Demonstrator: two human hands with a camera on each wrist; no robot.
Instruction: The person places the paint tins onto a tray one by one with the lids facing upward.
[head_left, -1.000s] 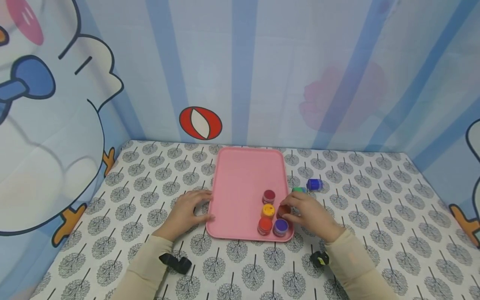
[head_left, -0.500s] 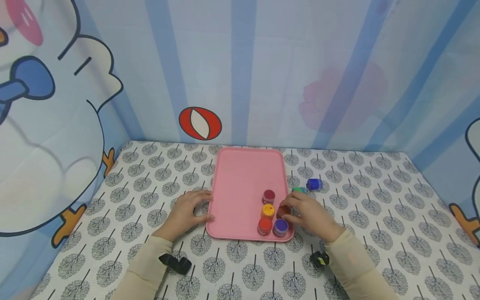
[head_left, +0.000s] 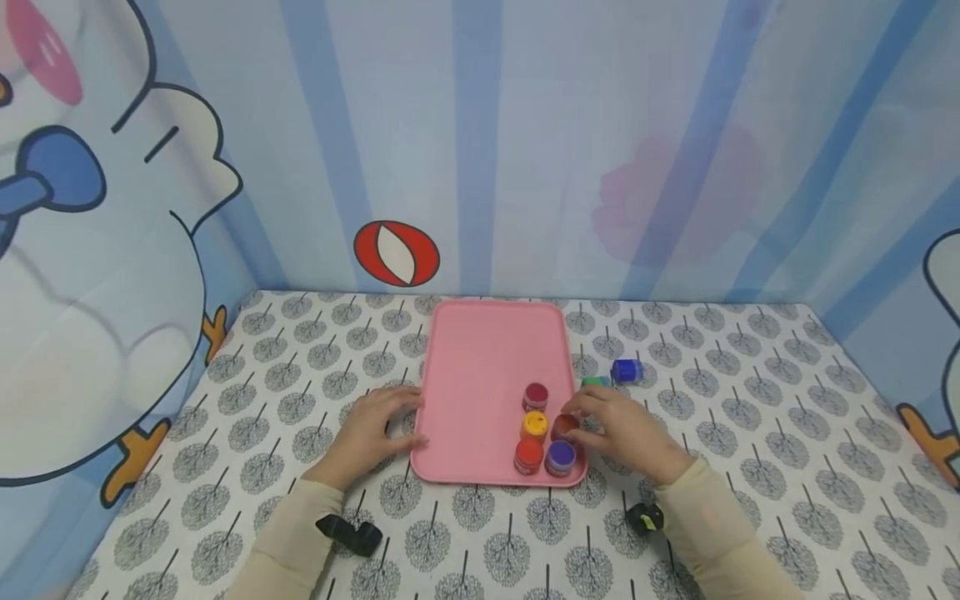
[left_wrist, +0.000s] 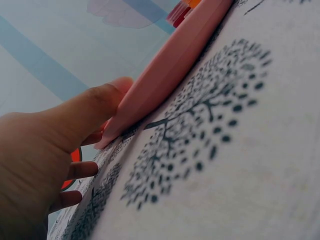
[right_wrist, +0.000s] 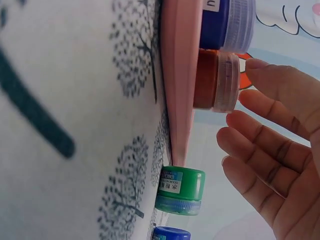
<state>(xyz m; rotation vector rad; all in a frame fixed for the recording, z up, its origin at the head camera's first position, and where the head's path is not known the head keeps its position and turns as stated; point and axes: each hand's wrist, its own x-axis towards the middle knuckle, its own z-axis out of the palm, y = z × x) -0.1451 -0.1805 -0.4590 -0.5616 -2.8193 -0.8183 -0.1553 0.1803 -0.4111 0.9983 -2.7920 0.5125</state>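
My left hand [head_left: 372,429] touches the left rim of a pink tray [head_left: 480,358] with thumb and fingers spread apart; the left wrist view shows the thumb against the rim. My right hand [head_left: 626,429] is at the tray's right side. Its loosely bent thumb and index finger stand beside the lid of a brown paint jar [right_wrist: 207,80], without visibly gripping it. Near that jar in the tray stand a purple paint jar [head_left: 560,458], a red one [head_left: 528,456], a yellow one [head_left: 534,426] and a dark red one [head_left: 536,397].
Outside the tray's right edge are a green paint jar [right_wrist: 182,182], partly hidden by the right hand in the head view, and a blue paint jar [head_left: 627,371] lying on its side. A tree-patterned cloth [head_left: 480,533] covers the table. Behind hangs a striped curtain [head_left: 540,150].
The head view has shifted slightly. Both hands and the jars keep their places.
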